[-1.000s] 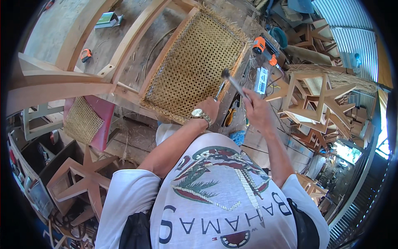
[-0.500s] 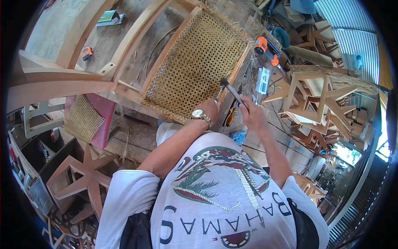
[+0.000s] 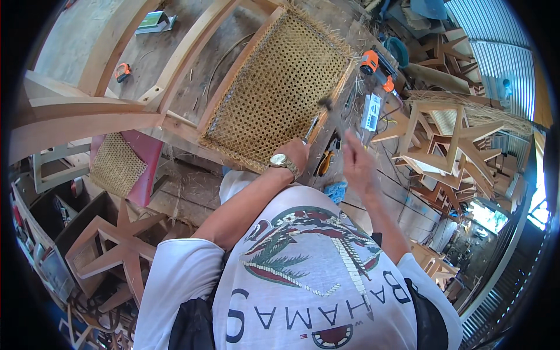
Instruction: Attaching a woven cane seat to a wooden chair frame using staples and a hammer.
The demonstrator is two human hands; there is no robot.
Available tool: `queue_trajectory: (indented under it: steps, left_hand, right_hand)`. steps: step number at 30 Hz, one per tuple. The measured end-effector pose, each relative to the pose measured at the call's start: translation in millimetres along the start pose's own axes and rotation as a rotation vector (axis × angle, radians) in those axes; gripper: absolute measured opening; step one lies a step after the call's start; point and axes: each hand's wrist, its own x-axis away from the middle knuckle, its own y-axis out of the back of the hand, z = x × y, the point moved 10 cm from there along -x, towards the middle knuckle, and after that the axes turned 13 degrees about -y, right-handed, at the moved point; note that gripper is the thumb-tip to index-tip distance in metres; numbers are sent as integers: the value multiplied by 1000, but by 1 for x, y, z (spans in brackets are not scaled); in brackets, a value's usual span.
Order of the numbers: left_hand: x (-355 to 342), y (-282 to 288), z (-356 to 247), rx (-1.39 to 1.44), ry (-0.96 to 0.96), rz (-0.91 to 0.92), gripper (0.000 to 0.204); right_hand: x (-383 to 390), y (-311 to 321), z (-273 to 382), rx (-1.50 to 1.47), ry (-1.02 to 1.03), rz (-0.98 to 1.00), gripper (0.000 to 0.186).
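Cane webbing [image 3: 280,87], honey-coloured with frayed edges, fills the wooden frame [image 3: 233,87] on our workbench [image 3: 192,52]. Our left hand [image 3: 294,154] grips a hammer [image 3: 318,116] at its edge; our right hand [image 3: 357,166] hovers blurred, fingers loosely open.

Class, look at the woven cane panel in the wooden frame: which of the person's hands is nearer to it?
The left hand. It rests at the lower edge of the woven cane panel, holding a small tool against the frame. The right hand hangs blurred, further right, off the panel.
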Motion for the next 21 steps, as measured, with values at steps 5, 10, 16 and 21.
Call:
queue_trajectory:
  steps: [5, 10, 16, 21]
  left_hand:
    - [-7, 2, 6, 20, 11, 26, 49]
    - [34, 18, -14, 43, -123, 201, 52]
    - [-13, 102, -21, 25, -277, -64, 52]
    - [-124, 136, -44, -226, -571, -348, 52]
  right_hand:
    - [20, -10, -27, 178, -186, 201, 35]
    - [55, 18, -87, -71, -377, -2, 29]
    - [154, -11, -163, -286, -747, -46, 27]
    - [201, -38, -173, -384, -804, -104, 25]
